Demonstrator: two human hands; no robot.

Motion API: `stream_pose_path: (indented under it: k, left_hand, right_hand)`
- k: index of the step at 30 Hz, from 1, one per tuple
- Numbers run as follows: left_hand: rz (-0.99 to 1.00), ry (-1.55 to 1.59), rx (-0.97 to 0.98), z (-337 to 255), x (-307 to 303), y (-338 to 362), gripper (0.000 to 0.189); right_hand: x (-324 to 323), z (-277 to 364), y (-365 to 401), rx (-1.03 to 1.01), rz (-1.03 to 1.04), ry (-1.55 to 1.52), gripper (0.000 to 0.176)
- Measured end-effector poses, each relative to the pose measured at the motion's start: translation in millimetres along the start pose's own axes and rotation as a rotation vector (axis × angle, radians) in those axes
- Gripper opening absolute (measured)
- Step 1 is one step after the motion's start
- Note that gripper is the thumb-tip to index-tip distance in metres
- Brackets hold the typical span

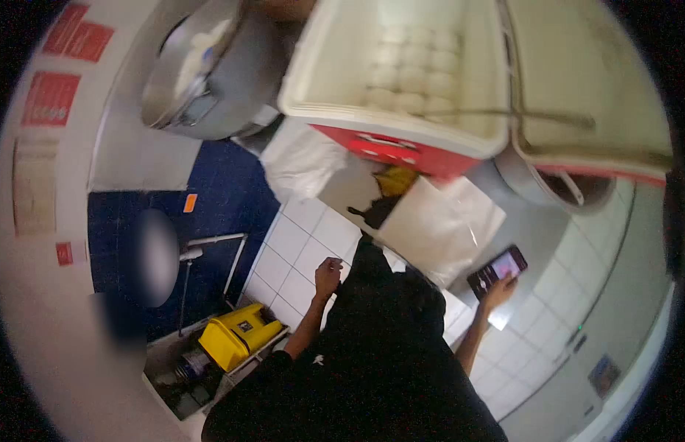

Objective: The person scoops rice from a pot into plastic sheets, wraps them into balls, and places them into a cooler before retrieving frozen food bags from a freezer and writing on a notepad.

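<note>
My left hand (328, 276) hangs over the white floor tiles with its fingers curled; what they hold, if anything, is too small to tell. On the other side, my right hand (497, 293) is closed on a phone (489, 275), with a finger over its lit screen. A white plastic-covered sheet or bag (444, 225) lies on the steel counter (542, 225), left of the phone. Beyond it stands a white and red cooler box (320, 116) with rows of round, pale pieces inside. A crumpled white plastic bag (298, 158) sits at the box's left.
A large metal pot (243, 81) stands upper left, and another round vessel (513, 173) is partly under the cooler's lid (589, 66) at right. A yellow bucket-like object (235, 337) is at lower left, near a pipe (235, 269) on the blue wall.
</note>
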State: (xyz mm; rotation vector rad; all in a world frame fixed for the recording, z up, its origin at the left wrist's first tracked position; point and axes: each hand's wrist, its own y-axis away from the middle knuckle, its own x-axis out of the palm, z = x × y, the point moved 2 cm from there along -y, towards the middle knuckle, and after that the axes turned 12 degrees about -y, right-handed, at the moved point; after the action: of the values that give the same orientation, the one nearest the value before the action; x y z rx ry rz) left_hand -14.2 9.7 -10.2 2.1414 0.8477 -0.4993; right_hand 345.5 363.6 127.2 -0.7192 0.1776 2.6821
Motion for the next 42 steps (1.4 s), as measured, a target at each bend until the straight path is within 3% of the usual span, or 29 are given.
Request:
stream_pose_path:
  k: [2, 3, 4, 5, 7, 8, 10, 12, 13, 14, 15, 18, 19, 20, 21, 24, 25, 27, 29, 30, 31, 32, 33, 34, 39, 41, 42]
  left_hand:
    - [-0.217, 0.199, 0.007, -29.0, -5.5, -7.5, 0.014]
    - [-0.373, 0.171, 0.041, 28.4, -130.9, -59.7, 0.015]
    - [-0.508, -0.009, 0.114, 11.7, -236.3, -93.0, 0.016]
    - [-0.555, -0.091, 0.108, -23.2, -277.0, -107.2, 0.015]
    - [-0.676, -0.075, 0.281, -47.8, -334.9, -157.4, 0.013]
    - [-0.713, -0.04, 0.342, -60.9, -354.8, -172.0, 0.012]
    - [-0.682, -0.064, 0.368, -85.4, -396.0, -200.1, 0.014]
    - [-0.665, -0.019, 0.396, -85.8, -426.0, -234.9, 0.016]
    - [-0.71, -0.109, 0.342, -78.7, -436.5, -249.1, 0.02]
    - [-0.751, -0.199, 0.284, -71.4, -446.8, -263.4, 0.027]
    - [-0.732, -0.264, 0.234, -56.8, -449.7, -278.2, 0.031]
    - [-0.392, -0.059, 0.162, 7.2, -422.1, -319.4, 0.047]
    - [-0.265, 0.095, 0.132, 24.2, -408.8, -325.1, 0.054]
    - [-0.183, 0.24, 0.112, 32.3, -402.1, -322.2, 0.06]
    - [-0.111, 0.423, 0.083, 8.4, -412.2, -304.7, 0.052]
    - [-0.122, 0.667, 0.099, -39.6, -423.4, -281.3, 0.042]
    - [-0.189, 0.561, 0.153, -39.1, -421.7, -283.3, 0.037]
    - [-0.258, 0.447, 0.197, -32.7, -427.1, -283.8, 0.032]
    - [-0.396, 0.316, 0.302, -37.7, -436.1, -291.0, 0.028]
    - [-0.267, 0.351, 0.178, -34.7, -438.3, -294.3, 0.024]
    - [-0.262, 0.355, 0.17, -40.6, -446.2, -291.3, 0.024]
    - [-0.192, 0.017, 0.171, -47.6, -454.5, -286.7, 0.024]
    - [-0.123, -0.323, 0.177, -57.0, -461.3, -283.0, 0.025]
    - [-0.212, -0.542, 0.189, -66.2, -467.8, -277.5, 0.026]
    - [-0.187, -0.456, 0.265, -126.6, -490.8, -277.9, 0.03]
    - [-0.413, -0.427, 0.86, -117.5, -453.1, -315.2, 0.037]
    - [-0.416, -0.486, 0.864, -112.0, -432.1, -332.6, 0.041]
  right_hand:
    - [1.7, 20.6, -12.1, -0.06, -0.015, 0.023, 0.054]
    - [82.2, 18.5, 78.1, -0.085, -0.006, 0.028, 0.05]
    - [146.1, 22.5, 123.5, -0.13, -0.019, 0.011, 0.045]
    - [163.7, 30.8, 129.1, -0.143, -0.029, -0.014, 0.045]
    - [190.7, 68.9, 149.2, -0.474, -0.287, 0.401, 0.038]
    - [195.8, 109.5, 168.8, -0.559, -0.304, 0.291, 0.033]
    - [232.7, 127.9, 198.3, -0.455, -0.022, -0.004, 0.028]
    - [289.8, 152.8, 248.8, -0.325, 0.448, -0.236, 0.02]
    - [327.2, 165.1, 290.4, -0.068, 0.661, -0.557, 0.019]
    - [363.9, 174.2, 315.2, -0.326, 0.857, -0.335, 0.021]
    - [382.4, 232.5, 357.2, 0.034, 1.061, -0.275, 0.023]
    - [481.2, 215.7, 412.2, -0.226, 0.915, -0.135, 0.031]
    - [498.1, 213.0, 412.2, -0.219, 0.896, -0.121, 0.031]
    - [515.9, 209.1, 410.7, -0.06, 0.936, -0.101, 0.032]
    - [528.3, 207.0, 410.7, 0.097, 0.973, -0.085, 0.033]
    - [541.4, 215.7, 403.9, 0.131, 0.916, -0.133, 0.033]
    - [544.5, 220.7, 401.2, 0.128, 0.92, -0.12, 0.033]
    - [547.3, 223.5, 398.1, 0.305, 0.93, -0.292, 0.029]
    - [544.2, 226.1, 394.8, 0.303, 0.936, -0.337, 0.028]
    - [537.3, 227.5, 396.2, 0.348, 0.903, -0.376, 0.023]
    - [532.1, 224.9, 396.1, 0.391, 0.871, -0.415, 0.018]
    - [530.2, 223.5, 398.9, 0.423, 0.862, -0.527, 0.025]
    - [530.2, 227.2, 399.1, 0.422, 0.862, -0.531, 0.025]
    - [529.9, 234.9, 397.7, 0.371, 0.846, -0.45, 0.028]
    - [504.4, 251.0, 410.1, 0.166, 0.74, -0.357, 0.034]
    - [478.7, 296.0, 431.8, -0.431, 0.479, -0.101, 0.028]
    - [478.4, 295.3, 441.7, -0.268, 0.707, 0.01, 0.024]
